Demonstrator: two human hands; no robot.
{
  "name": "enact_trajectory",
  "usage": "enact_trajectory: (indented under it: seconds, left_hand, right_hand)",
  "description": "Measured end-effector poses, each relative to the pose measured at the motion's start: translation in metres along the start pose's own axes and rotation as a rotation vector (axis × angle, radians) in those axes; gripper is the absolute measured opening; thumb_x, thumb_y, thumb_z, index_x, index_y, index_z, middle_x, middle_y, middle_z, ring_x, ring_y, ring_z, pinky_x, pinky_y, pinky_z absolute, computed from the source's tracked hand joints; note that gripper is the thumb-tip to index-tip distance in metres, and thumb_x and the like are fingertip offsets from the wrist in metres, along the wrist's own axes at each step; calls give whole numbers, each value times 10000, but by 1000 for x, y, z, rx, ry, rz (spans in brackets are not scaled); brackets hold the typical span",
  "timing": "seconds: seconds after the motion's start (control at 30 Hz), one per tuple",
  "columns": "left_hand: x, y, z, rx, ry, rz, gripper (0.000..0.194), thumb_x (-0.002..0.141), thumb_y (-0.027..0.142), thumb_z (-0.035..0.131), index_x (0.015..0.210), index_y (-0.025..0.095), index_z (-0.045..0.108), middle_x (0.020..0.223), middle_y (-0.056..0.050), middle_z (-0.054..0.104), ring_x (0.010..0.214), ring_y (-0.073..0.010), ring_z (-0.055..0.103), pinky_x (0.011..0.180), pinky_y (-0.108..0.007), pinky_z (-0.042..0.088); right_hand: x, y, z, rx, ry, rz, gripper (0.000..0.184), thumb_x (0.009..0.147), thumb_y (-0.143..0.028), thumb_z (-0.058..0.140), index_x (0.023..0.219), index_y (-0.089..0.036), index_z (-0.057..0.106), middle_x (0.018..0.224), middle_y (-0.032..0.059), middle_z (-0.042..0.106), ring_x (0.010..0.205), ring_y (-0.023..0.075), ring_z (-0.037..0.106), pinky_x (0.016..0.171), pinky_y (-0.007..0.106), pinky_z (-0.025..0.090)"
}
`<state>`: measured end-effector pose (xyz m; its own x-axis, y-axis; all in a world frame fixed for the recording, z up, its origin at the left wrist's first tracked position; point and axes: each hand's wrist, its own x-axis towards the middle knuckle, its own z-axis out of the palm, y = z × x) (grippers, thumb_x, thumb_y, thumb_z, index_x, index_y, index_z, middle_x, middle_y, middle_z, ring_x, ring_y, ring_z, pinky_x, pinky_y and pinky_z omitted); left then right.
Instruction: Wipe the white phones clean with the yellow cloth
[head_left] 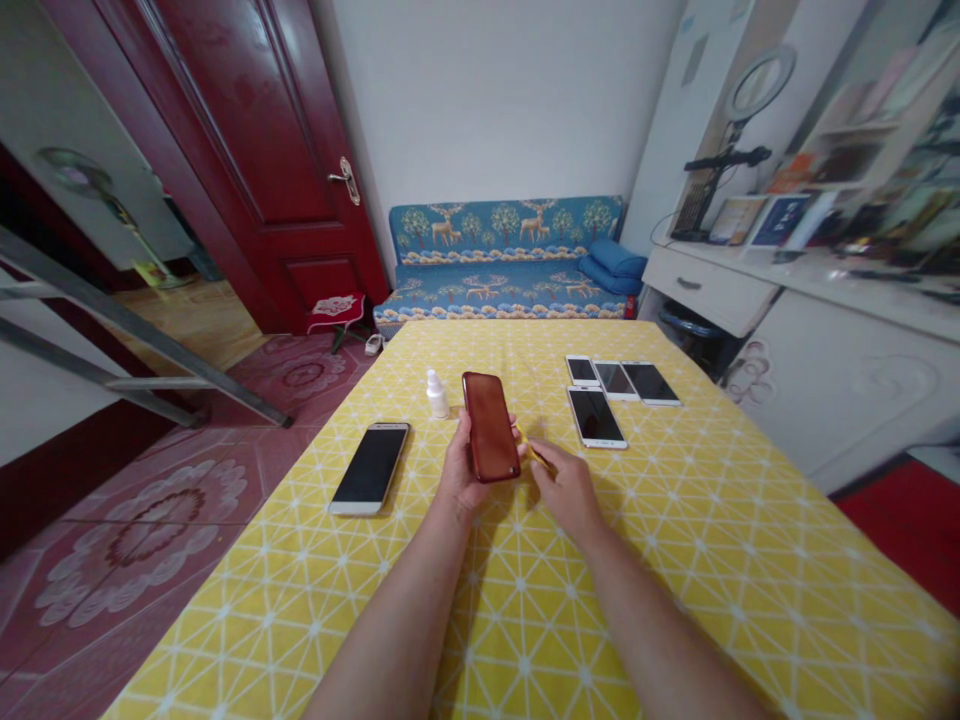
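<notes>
My left hand [459,470] is closed around a reddish-brown phone [491,425], or a phone in a case of that colour, held tilted above the table with a plain face towards me. In my right hand [564,480] is a thin yellow stick-like tool [529,446], pinched between the fingers. Its tip reaches the right edge of the phone, near my left fingertips; whether it touches cannot be made out. A small white bottle [436,396] stands upright just beyond my left hand. To the left lies a gold-edged phone [371,468], dark screen up.
At the right of the yellow-patterned table [660,560] lie several white phones, the nearest white phone [596,417] screen up. Behind the table is a blue sofa [510,285]. A metal ladder [150,345] leans at the left; a white dresser [825,350] stands at the right.
</notes>
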<state>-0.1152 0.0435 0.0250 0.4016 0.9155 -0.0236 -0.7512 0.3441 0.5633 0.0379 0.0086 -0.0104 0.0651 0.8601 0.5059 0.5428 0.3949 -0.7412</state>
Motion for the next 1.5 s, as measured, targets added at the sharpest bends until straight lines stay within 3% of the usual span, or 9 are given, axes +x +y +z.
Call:
enact_trajectory:
  seconds: [0.13,0.3,0.37,0.5,0.67,0.8,0.93,1.27,1.5]
  left_hand:
    - [4,-6,-1,76,160,139,443,804,491,649,1136,199,625,886,-45,671,790,-167,647,762,-320,537]
    - [4,-16,5,197,162,233,850,661,221,811,1389,406,413,822,57,634,735,-93,627,705,-201,501]
    - [3,-20,9,220,147,217,894,640,168,813,1403,398,405,885,47,657,813,-105,641,752,-197,499]
    - [5,-27,8,304,131,218,816,700,207,775,1399,409,406,1123,4,647,972,-148,624,758,-225,512]
    - [8,-34,0,370,192,135,681,677,177,781,1288,360,545,1146,-25,588,973,-146,605,761,-245,533]
    - [11,-36,-3,404,238,120,543,660,139,784,1161,293,639,1141,-36,565,930,-136,607,778,-269,544]
    - [12,-36,-3,438,264,140,394,691,137,757,1060,251,678,1093,-37,583,874,-129,617,806,-321,552]
    - [13,-35,-8,474,268,152,315,730,172,732,1038,203,676,1076,-64,611,803,-118,634,807,-349,563]
    - [14,-36,-10,514,264,166,296,765,195,703,1059,184,665,1065,-72,605,798,-131,644,792,-361,562]
  right_hand:
    - [-4,-28,-3,10,-6,-92,344,894,-309,528,1213,-214,615,1186,105,657,1102,247,611,958,407,491]
    - [-6,-37,-4,-40,14,-109,290,882,-326,546,1131,-208,636,1022,102,662,929,236,634,798,353,526]
    - [-6,-34,-3,-16,52,-29,243,881,-302,525,1061,-195,647,916,88,672,820,220,643,719,334,521]
    - [-5,-25,-1,215,177,285,189,833,-345,584,923,-185,628,610,-9,600,526,157,567,503,268,454]
    - [5,-13,-21,537,513,430,216,736,-357,673,718,-178,554,497,-74,492,417,78,444,404,186,356]
    - [15,8,-58,517,874,451,155,638,-264,670,715,-158,587,515,-74,503,390,59,395,352,175,304]
    - [18,32,-85,468,1088,539,113,572,-213,635,588,-162,536,450,-79,457,377,56,352,316,172,254]
    - [16,43,-86,478,1133,588,104,600,-228,605,611,-174,517,459,-59,504,369,73,398,291,173,296]
    - [15,63,-84,440,1041,628,109,604,-220,632,641,-153,553,437,-64,485,349,73,389,281,175,285]
